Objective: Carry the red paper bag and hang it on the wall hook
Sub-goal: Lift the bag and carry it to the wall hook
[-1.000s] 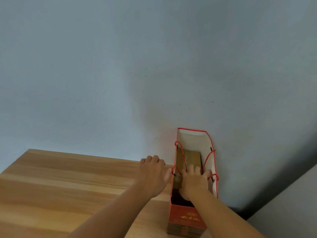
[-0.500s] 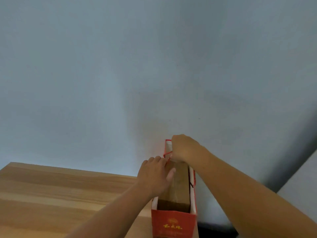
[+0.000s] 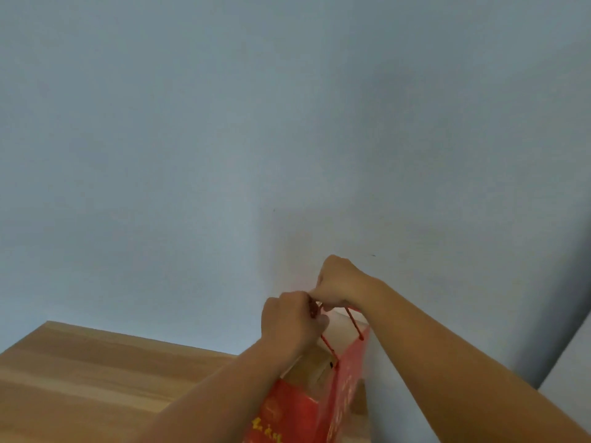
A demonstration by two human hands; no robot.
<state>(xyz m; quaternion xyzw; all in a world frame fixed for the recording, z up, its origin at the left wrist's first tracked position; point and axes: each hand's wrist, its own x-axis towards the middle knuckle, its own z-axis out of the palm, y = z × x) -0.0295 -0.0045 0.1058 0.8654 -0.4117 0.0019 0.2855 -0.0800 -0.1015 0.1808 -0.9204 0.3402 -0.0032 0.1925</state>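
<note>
The red paper bag [image 3: 342, 394] with gold lettering stands at the bottom centre, by the right end of the wooden table. A brown box [image 3: 311, 369] sits inside it. Its red cord handles [image 3: 353, 321] are pulled up taut. My left hand [image 3: 289, 321] is closed on the cords at the near side. My right hand [image 3: 339, 282] is closed on the cords just above and behind it, the two hands touching. No wall hook is in view.
A pale blue wall [image 3: 224, 155] fills most of the view. The wooden table [image 3: 96, 378] lies at the lower left against the wall. A white surface [image 3: 569, 369] with a dark shadowed gap beside it is at the lower right.
Both hands have gathered the cord handles and risen above the bag's mouth. The left hand has left the bag's side and closed on the cords. The view has tilted up.
</note>
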